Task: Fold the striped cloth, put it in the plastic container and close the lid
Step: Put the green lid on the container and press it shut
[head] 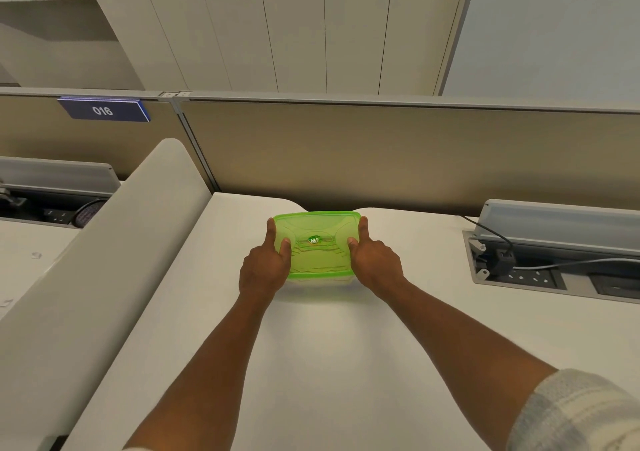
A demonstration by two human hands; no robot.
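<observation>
Plastic container (317,279) sits on the white desk (311,364), centre of view toward the far edge, just short of the beige partition (381,153). Green lid (317,243) is on top and looks seated flat all round; round logo sticker in its middle. Striped cloth (320,260) is inside, only faintly readable as stripes through the translucent lid, fold state not clear. Left hand (265,265) clamps the container's 9 o'clock side: thumb on the lid, index finger laid along the lid's left edge, other fingers hidden down the wall. Right hand (375,262) mirrors it at 3 o'clock: thumb on the lid, index along the right edge, rest wrapped out of sight. Both forearms run in from 6 o'clock; a light knit sleeve (575,412) shows on the right arm at 4 o'clock. From the container, cable tray (554,270) with sockets and a black cable at 3 o'clock, well apart. Blue "016" sign (104,109) on the partition at 10 o'clock. Pale cabinets (294,28) behind at 12 o'clock.
</observation>
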